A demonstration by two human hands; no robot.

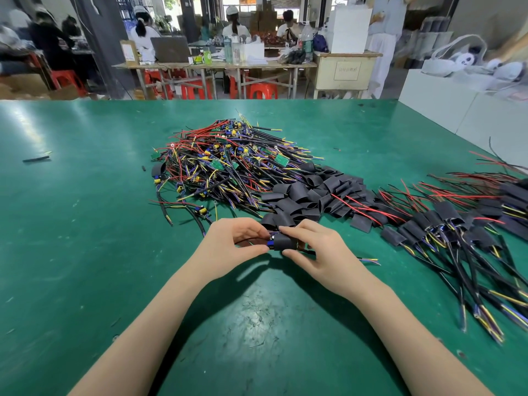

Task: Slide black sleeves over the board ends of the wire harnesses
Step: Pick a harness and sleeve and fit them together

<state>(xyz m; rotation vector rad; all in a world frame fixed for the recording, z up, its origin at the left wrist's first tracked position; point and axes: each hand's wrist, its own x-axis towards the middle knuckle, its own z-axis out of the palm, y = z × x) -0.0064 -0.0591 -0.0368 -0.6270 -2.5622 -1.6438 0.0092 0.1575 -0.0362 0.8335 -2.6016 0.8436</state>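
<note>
Both hands meet just above the green table (85, 224), in front of the piles. My left hand (231, 241) pinches the board end of a wire harness (269, 242), its blue part showing between thumb and fingers. My right hand (317, 252) grips a black sleeve (285, 241) that sits partly over that board end. The harness's striped wire tips (371, 260) stick out past my right wrist. Behind lies a big heap of bare harnesses (223, 164) with green boards. A pile of loose black sleeves (311, 192) lies right of it.
Sleeved harnesses (457, 227) lie in a row at the right, cables trailing toward me. A stray black tube piece (35, 159) lies at far left. White boxes (457, 101) stand at the table's right rear. People work at benches beyond the table.
</note>
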